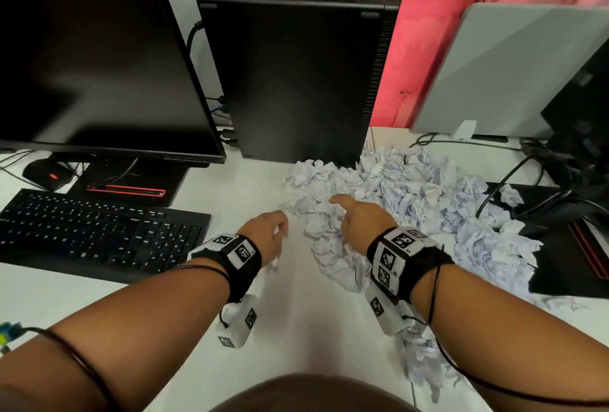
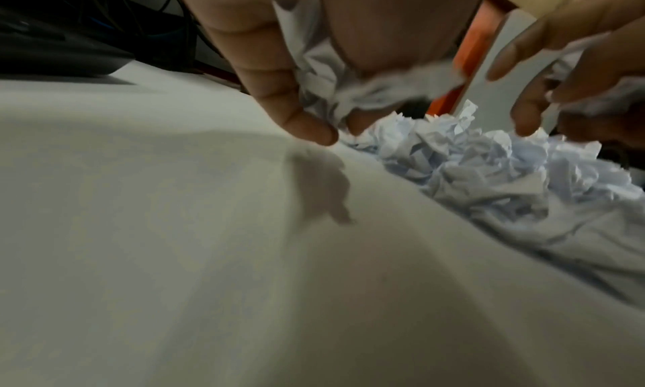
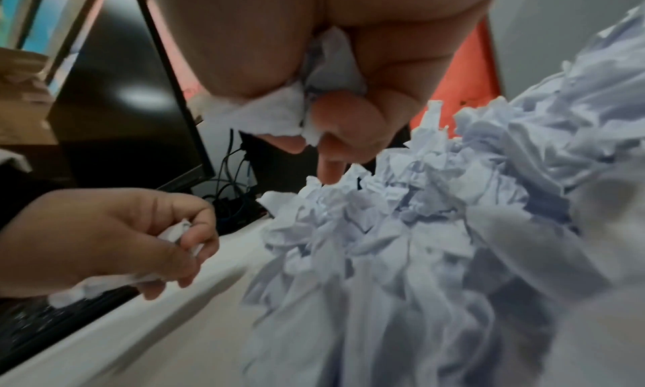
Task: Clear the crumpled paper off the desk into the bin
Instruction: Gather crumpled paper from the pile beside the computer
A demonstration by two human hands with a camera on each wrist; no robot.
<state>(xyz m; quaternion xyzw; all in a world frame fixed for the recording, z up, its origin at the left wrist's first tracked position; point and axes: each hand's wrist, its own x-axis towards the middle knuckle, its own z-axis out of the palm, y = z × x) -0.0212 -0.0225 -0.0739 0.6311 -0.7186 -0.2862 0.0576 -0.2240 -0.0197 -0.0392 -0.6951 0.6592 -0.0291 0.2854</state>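
Note:
A big heap of crumpled white paper (image 1: 412, 207) (image 2: 488, 166) (image 3: 418, 241) covers the right half of the white desk (image 1: 290, 329). My left hand (image 1: 275, 235) (image 3: 167, 235) hovers just left of the heap, its fingers curled round a crumpled paper wad (image 2: 335, 73) (image 3: 174, 233). My right hand (image 1: 354, 223) (image 2: 544, 95) sits on the heap's near-left part, gripping a paper wad (image 3: 314, 106) in its palm, with one finger stretched down to the pile. No bin is in view.
A black keyboard (image 1: 95, 233) lies at the left, with a monitor (image 1: 99, 55) and mouse (image 1: 49, 174) behind it. A black computer tower (image 1: 296, 81) stands behind the heap. Cables (image 1: 527, 174) and a second monitor base (image 1: 576, 246) crowd the right edge.

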